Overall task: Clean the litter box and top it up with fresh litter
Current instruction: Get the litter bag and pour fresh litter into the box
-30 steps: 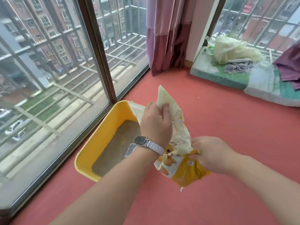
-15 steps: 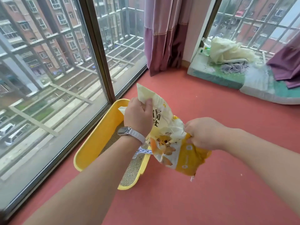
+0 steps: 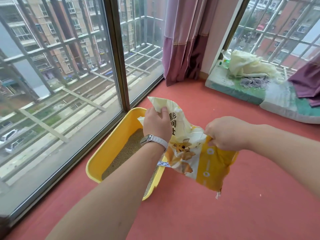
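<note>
Head view | we are seeing the left hand (image 3: 156, 124) pinching the bag's (image 3: 199, 156) pale upper flap at frame centre | right hand (image 3: 225, 133) is gripping the bag's bunched middle, fingers curled | bag is hanging above the box's (image 3: 107, 153) right rim | box is sitting lower centre-left on the floor (image 3: 190, 213), beside the window (image 3: 57, 80), litter (image 3: 128, 149) inside.

I was in a room of a flat, high above the street. There was a big window (image 3: 57, 84) with bars, a purple curtain (image 3: 183, 40), a red carpet floor (image 3: 190, 213) and a thin mattress (image 3: 259, 94) with crumpled cloth (image 3: 249, 66) on it. My cat's yellow litter box (image 3: 110, 153) stood beside the window.
</note>
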`<state>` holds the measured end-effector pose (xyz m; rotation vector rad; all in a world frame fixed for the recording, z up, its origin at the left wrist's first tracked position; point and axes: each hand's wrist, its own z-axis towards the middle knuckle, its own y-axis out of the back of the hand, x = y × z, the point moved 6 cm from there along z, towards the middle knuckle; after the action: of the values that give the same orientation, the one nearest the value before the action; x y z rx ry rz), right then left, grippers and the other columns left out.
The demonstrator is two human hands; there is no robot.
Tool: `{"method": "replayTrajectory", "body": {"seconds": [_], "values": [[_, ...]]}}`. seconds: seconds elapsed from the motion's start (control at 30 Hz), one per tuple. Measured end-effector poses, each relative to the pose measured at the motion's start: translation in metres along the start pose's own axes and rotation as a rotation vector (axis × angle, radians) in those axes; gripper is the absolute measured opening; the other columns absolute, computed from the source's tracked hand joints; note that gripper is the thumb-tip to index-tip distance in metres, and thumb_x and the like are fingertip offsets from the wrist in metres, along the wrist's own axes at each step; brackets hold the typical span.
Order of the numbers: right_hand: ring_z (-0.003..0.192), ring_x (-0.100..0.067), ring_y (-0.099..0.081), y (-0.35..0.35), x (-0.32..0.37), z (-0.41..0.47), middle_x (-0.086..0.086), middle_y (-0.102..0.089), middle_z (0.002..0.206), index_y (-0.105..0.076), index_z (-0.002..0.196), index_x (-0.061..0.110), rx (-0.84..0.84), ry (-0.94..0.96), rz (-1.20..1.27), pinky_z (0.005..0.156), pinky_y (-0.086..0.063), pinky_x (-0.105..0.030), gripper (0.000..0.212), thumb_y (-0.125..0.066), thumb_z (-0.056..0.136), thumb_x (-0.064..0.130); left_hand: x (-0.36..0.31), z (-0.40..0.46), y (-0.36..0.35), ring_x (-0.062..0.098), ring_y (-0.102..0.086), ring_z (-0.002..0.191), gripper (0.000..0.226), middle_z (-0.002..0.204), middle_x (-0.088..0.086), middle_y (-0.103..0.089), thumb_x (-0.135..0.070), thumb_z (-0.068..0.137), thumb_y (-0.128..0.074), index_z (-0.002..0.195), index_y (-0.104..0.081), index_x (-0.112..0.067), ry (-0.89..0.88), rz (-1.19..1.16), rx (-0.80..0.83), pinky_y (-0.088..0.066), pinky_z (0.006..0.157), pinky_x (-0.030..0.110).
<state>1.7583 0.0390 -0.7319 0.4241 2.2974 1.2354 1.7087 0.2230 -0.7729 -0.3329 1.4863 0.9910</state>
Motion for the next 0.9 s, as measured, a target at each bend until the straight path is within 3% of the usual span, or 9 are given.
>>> {"method": "replayTrajectory", "body": {"seconds": [0.2,0.27,0.37,0.57,0.73,0.9], "values": [[0.098,-0.025,-0.063,0.013,-0.005,-0.009,0.001,-0.066,0.107,-0.065,0.098,0.021,0.017,0.006,-0.092,0.082,-0.052,-0.036,0.024,-0.053,0.093,0.041,0.018,0.023,0.004,0.02,-0.045,0.056,0.045,0.06,0.001,-0.048,-0.037,0.099,-0.042,0.06,-0.041,-0.014,0.003,0.192,0.057,-0.025,0.049,0.032],[0.098,-0.025,-0.063,0.015,-0.007,-0.01,0.002,-0.066,0.106,-0.065,0.097,0.022,0.012,0.007,-0.12,0.081,-0.052,-0.036,0.023,-0.052,0.094,0.041,0.03,0.033,0.007,0.021,-0.052,0.057,0.047,0.062,0.006,-0.058,-0.038,0.097,-0.041,0.063,-0.052,-0.008,0.064,0.226,0.1,-0.035,0.049,0.033],[0.099,-0.023,-0.063,0.014,-0.011,-0.011,0.004,-0.066,0.107,-0.066,0.098,0.024,0.01,-0.002,-0.14,0.081,-0.053,-0.037,0.023,-0.051,0.094,0.04,0.048,0.045,0.01,0.029,-0.067,0.067,0.049,0.07,0.012,-0.069,-0.042,0.086,-0.038,0.073,-0.064,-0.003,0.152,0.164,0.14,-0.056,0.065,0.044],[0.101,-0.02,-0.062,0.015,-0.017,-0.008,0.009,-0.066,0.109,-0.067,0.103,0.027,-0.057,0.016,-0.139,0.081,-0.052,-0.036,0.024,-0.051,0.094,0.042,0.063,0.057,0.016,0.027,-0.073,0.069,0.041,0.068,0.008,-0.071,-0.033,0.089,-0.042,0.076,-0.067,-0.003,0.245,0.085,0.198,-0.059,0.07,0.047],[0.091,-0.021,-0.062,0.024,-0.017,-0.001,0.007,-0.065,0.096,-0.051,0.074,0.026,-0.119,0.038,-0.169,0.074,-0.052,-0.035,0.025,-0.051,0.095,0.039,0.082,0.063,0.026,0.022,-0.072,0.061,0.035,0.069,0.007,-0.071,-0.03,0.089,-0.043,0.071,-0.064,-0.009,0.312,0.038,0.144,-0.061,0.072,0.046],[0.088,-0.022,-0.063,0.032,-0.012,0.005,0.008,-0.066,0.093,-0.065,0.084,0.024,-0.171,0.063,-0.166,0.072,-0.054,-0.035,0.019,-0.052,0.093,0.035,0.097,0.059,0.036,0.025,-0.071,0.056,0.023,0.079,0.014,-0.071,-0.026,0.089,-0.041,0.079,-0.053,-0.009,0.353,-0.042,0.084,-0.059,0.07,0.049]]}}
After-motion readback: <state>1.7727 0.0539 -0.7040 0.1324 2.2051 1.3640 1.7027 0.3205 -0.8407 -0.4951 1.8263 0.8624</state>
